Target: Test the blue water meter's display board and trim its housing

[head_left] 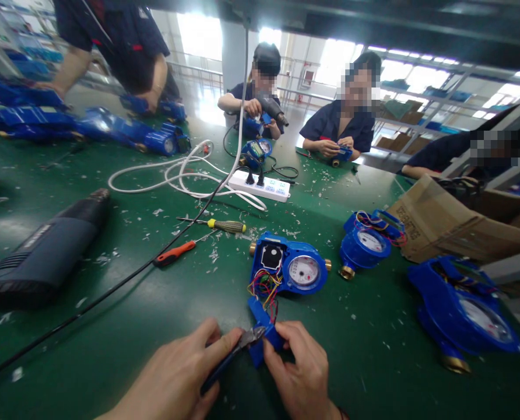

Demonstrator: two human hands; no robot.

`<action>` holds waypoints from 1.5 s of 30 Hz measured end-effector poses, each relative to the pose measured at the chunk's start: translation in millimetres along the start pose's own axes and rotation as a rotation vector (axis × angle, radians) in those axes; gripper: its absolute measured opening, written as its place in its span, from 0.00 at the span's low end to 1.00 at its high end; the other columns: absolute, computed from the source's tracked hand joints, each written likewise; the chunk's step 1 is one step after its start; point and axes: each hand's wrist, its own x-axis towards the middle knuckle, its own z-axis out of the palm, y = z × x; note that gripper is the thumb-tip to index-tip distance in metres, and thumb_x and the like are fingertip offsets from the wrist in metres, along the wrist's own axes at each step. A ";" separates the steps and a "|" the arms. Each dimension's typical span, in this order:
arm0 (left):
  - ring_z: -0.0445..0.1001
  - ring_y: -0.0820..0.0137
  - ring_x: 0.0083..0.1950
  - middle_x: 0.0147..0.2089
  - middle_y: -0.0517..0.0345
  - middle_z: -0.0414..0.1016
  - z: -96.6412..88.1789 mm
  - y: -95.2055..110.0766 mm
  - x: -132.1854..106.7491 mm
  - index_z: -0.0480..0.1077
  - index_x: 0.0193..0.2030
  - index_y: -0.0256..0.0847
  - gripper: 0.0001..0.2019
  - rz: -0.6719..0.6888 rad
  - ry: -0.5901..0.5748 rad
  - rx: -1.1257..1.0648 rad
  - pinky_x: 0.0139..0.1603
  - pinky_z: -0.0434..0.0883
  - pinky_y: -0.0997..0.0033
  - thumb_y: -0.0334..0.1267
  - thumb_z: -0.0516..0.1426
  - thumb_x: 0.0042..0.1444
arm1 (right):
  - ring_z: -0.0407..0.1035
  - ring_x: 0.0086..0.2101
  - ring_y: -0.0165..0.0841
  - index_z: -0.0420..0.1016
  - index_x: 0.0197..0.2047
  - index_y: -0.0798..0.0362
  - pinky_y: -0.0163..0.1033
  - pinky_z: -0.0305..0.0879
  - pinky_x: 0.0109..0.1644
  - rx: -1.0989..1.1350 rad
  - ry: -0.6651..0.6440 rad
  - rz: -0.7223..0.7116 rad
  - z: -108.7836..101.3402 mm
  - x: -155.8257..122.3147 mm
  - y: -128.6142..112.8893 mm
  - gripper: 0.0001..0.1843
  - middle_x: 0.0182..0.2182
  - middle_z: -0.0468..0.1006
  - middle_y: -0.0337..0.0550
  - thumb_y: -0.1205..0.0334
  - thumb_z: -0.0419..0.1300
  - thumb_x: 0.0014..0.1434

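My left hand point(185, 373) is closed round a pair of pliers point(238, 350) with dark handles, the jaws pointing right. My right hand point(301, 370) pinches a small blue plastic cover point(262, 318), which the jaws touch. Coloured wires point(266, 289) run from that cover up into an opened blue water meter point(288, 269) with a white dial, lying on the green table point(111, 326) just beyond my hands.
A dark heat gun point(45, 251) lies at left. An orange-handled screwdriver point(175, 252), a yellow-black screwdriver point(222, 224) and a white power strip point(260, 186) with cables sit mid-table. More blue meters point(367, 242) and a cardboard box point(452, 224) are at right. Several co-workers sit around the far side.
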 end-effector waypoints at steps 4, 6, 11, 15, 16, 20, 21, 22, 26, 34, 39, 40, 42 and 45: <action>0.74 0.68 0.36 0.37 0.61 0.74 -3.8 2.9 6.1 0.68 0.51 0.56 0.26 -0.025 -0.044 -0.197 0.36 0.71 0.75 0.28 0.50 0.45 | 0.68 0.26 0.33 0.71 0.34 0.54 0.36 0.64 0.29 0.021 -0.016 0.081 0.9 2.5 0.8 0.04 0.26 0.72 0.41 0.70 0.57 0.54; 0.74 0.69 0.37 0.35 0.62 0.74 -2.2 2.9 6.3 0.67 0.51 0.56 0.25 -0.036 -0.052 -0.272 0.34 0.71 0.78 0.29 0.50 0.47 | 0.67 0.26 0.32 0.71 0.33 0.54 0.36 0.63 0.29 0.030 -0.020 0.098 1.7 3.1 1.1 0.03 0.25 0.72 0.41 0.69 0.57 0.54; 0.71 0.66 0.42 0.46 0.57 0.68 13.8 -1.6 -4.8 0.63 0.56 0.56 0.28 -0.067 0.162 -0.154 0.44 0.71 0.69 0.29 0.50 0.46 | 0.65 0.24 0.32 0.71 0.32 0.55 0.36 0.61 0.28 0.045 -0.017 0.110 2.6 4.5 -0.2 0.02 0.23 0.70 0.40 0.69 0.58 0.53; 0.65 0.59 0.48 0.51 0.51 0.59 24.4 -5.4 -8.2 0.59 0.58 0.57 0.31 -0.006 0.357 0.070 0.47 0.68 0.55 0.28 0.50 0.47 | 0.64 0.23 0.31 0.71 0.31 0.54 0.35 0.60 0.27 0.046 -0.013 0.147 2.7 5.7 -2.1 0.01 0.23 0.69 0.38 0.68 0.58 0.53; 0.63 0.58 0.49 0.51 0.50 0.58 25.6 -6.2 -7.3 0.58 0.58 0.56 0.30 0.015 0.372 0.107 0.48 0.67 0.53 0.27 0.50 0.48 | 0.63 0.23 0.30 0.71 0.30 0.54 0.35 0.60 0.27 0.046 -0.015 0.155 2.7 5.9 -2.4 0.01 0.23 0.69 0.38 0.68 0.58 0.52; 0.60 0.59 0.49 0.50 0.48 0.56 26.3 -9.6 0.2 0.58 0.59 0.53 0.30 0.099 0.398 0.171 0.47 0.65 0.53 0.24 0.49 0.49 | 0.63 0.23 0.30 0.71 0.30 0.54 0.34 0.60 0.28 0.051 -0.028 0.173 1.5 8.1 -2.6 0.02 0.23 0.69 0.37 0.68 0.58 0.53; 0.60 0.59 0.48 0.50 0.48 0.57 25.9 -10.6 2.5 0.59 0.59 0.51 0.29 0.127 0.407 0.183 0.47 0.65 0.53 0.24 0.49 0.50 | 0.63 0.23 0.30 0.71 0.31 0.53 0.34 0.60 0.28 0.054 -0.031 0.175 0.8 9.2 -2.6 0.02 0.23 0.69 0.37 0.69 0.58 0.53; 0.60 0.60 0.48 0.49 0.48 0.57 25.4 -11.6 4.9 0.59 0.58 0.50 0.28 0.157 0.420 0.200 0.46 0.65 0.54 0.24 0.49 0.51 | 0.63 0.24 0.30 0.71 0.31 0.53 0.34 0.60 0.28 0.059 -0.034 0.175 0.0 10.3 -2.7 0.02 0.24 0.69 0.37 0.69 0.58 0.53; 0.61 0.61 0.48 0.48 0.48 0.58 23.6 -15.7 13.5 0.60 0.58 0.46 0.26 0.257 0.464 0.278 0.46 0.65 0.54 0.23 0.50 0.54 | 0.64 0.25 0.30 0.71 0.34 0.53 0.33 0.61 0.28 0.073 -0.037 0.177 -3.7 13.6 -3.6 0.04 0.25 0.70 0.37 0.69 0.58 0.54; 0.61 0.60 0.48 0.49 0.47 0.57 27.4 -9.7 11.5 0.55 0.61 0.49 0.29 0.197 0.443 0.305 0.45 0.66 0.54 0.23 0.50 0.53 | 0.64 0.25 0.30 0.71 0.37 0.54 0.33 0.62 0.29 0.082 -0.033 0.212 -4.3 10.6 -1.8 0.05 0.26 0.70 0.37 0.68 0.58 0.54; 0.64 0.60 0.45 0.49 0.48 0.58 30.2 3.4 3.1 0.56 0.60 0.51 0.31 0.051 0.344 0.260 0.43 0.69 0.57 0.26 0.51 0.48 | 0.64 0.25 0.29 0.71 0.37 0.53 0.32 0.62 0.29 0.070 -0.014 0.193 -2.1 9.1 -0.5 0.06 0.26 0.70 0.37 0.69 0.57 0.54; 0.66 0.61 0.44 0.49 0.48 0.60 30.4 6.2 1.8 0.57 0.59 0.52 0.31 0.020 0.325 0.235 0.41 0.70 0.58 0.26 0.51 0.47 | 0.64 0.26 0.29 0.71 0.38 0.53 0.32 0.62 0.29 0.064 -0.012 0.187 -1.9 8.6 -0.2 0.06 0.27 0.70 0.37 0.69 0.57 0.55; 0.69 0.64 0.41 0.47 0.50 0.63 30.9 11.3 -0.8 0.58 0.58 0.52 0.31 -0.028 0.275 0.166 0.40 0.71 0.63 0.27 0.52 0.46 | 0.65 0.26 0.30 0.71 0.38 0.53 0.32 0.62 0.29 0.048 -0.008 0.175 -1.5 7.4 0.2 0.06 0.27 0.71 0.37 0.69 0.57 0.55; 0.71 0.66 0.41 0.46 0.54 0.67 32.1 17.5 -4.3 0.62 0.56 0.52 0.28 -0.107 0.224 0.039 0.41 0.72 0.68 0.28 0.51 0.47 | 0.65 0.26 0.30 0.71 0.36 0.54 0.33 0.62 0.29 0.031 -0.001 0.150 -0.7 5.6 0.0 0.05 0.27 0.71 0.38 0.69 0.57 0.54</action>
